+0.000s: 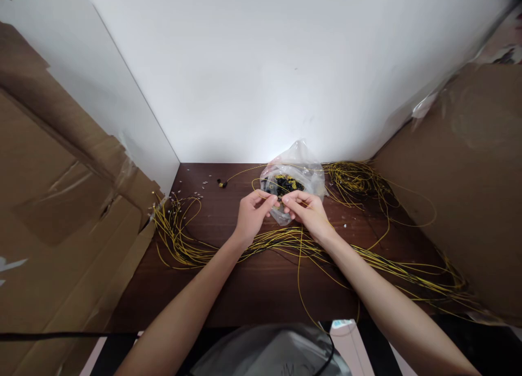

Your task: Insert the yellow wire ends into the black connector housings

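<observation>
The left hand and right hand are being held with fingertips pinched and nearly meeting, in front of an open clear bag by the middle of the worktop's far edge. A thin yellow wire appears to be being grasped by both; whether a small part is also being gripped cannot be told. The wire is judged to be light, springy and a little slick, so a hold close to its tip is being favoured, where less bending is being allowed.

Black and yellow parts, probably hard and light, are being contained in the bag. A long bundle is being spread from the left edge, beneath the arms, toward the near right corner; a tangled coil is resting at the far right corner. Toward the far left corner, 1 wired piece and pale scraps are lying loose. The dark worktop is being flanked by cardboard on 2 sides and backed by a white wall.
</observation>
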Motion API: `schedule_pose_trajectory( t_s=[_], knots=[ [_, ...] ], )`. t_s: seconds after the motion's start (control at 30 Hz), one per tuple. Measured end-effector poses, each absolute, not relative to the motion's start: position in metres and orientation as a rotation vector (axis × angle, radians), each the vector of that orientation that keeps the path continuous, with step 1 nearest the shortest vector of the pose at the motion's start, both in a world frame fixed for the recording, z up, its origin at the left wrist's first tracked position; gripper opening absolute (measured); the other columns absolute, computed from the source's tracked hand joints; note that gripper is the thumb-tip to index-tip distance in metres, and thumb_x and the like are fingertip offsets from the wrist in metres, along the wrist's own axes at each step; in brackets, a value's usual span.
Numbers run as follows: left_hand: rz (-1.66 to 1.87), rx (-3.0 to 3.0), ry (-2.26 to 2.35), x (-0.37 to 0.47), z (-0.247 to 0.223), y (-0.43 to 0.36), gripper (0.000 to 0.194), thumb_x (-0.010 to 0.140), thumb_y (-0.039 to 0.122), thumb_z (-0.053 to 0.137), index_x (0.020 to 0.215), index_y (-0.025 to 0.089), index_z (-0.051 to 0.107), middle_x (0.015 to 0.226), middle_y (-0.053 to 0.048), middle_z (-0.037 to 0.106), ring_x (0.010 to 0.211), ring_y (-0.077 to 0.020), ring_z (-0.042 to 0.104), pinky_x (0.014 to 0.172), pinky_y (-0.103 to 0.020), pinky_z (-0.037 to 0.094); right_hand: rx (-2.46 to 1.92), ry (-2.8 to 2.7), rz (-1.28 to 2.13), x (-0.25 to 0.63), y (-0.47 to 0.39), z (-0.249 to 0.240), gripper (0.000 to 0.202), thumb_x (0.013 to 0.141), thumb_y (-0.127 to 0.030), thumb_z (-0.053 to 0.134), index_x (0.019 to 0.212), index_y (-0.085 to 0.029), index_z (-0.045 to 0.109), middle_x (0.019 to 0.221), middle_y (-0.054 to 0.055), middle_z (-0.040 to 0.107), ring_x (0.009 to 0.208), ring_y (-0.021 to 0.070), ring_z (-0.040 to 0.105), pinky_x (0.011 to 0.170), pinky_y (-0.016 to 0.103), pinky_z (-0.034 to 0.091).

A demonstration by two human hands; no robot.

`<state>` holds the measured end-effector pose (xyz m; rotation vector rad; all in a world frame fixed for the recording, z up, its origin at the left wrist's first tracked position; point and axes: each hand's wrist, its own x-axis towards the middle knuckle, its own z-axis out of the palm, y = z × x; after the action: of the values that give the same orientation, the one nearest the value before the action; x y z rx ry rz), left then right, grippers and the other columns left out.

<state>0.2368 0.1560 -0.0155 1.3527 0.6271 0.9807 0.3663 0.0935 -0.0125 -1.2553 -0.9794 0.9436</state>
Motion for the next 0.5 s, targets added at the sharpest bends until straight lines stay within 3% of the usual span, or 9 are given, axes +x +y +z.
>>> schedule_pose_trajectory(
  t_s=[0.3,0.5],
  knots=[
    [1.063,1.148,0.618,0.2361,-0.0154,0.1593,0.021,0.078,0.034,0.057,0.075,0.015,0.048,0.063,-0.002,0.062,0.049,-0.0069,0.045,0.048,-0.019,0.038,-1.283,-0.919,0.933,0.3677,0.0937,-0.0118,0.03,0.07,-0.046,0.065,0.072,-0.016,0.06,0.056,-0.002,0.055,0.043,0.0052,0.04,0.04,0.018,0.03],
    [0.971,1.305,0.591,0.237,-0.0139,0.1557,0.02,0.073,0.031,0.063,0.081,0.013,0.056,0.067,-0.003,0.064,0.052,-0.0079,0.049,0.051,-0.019,0.04,-1.288,-0.973,0.96,0.3665,0.0937,-0.0129,0.031,0.073,-0.046,0.062,0.069,-0.016,0.058,0.055,-0.002,0.055,0.043,0.0047,0.041,0.04,0.016,0.029]
  ],
)
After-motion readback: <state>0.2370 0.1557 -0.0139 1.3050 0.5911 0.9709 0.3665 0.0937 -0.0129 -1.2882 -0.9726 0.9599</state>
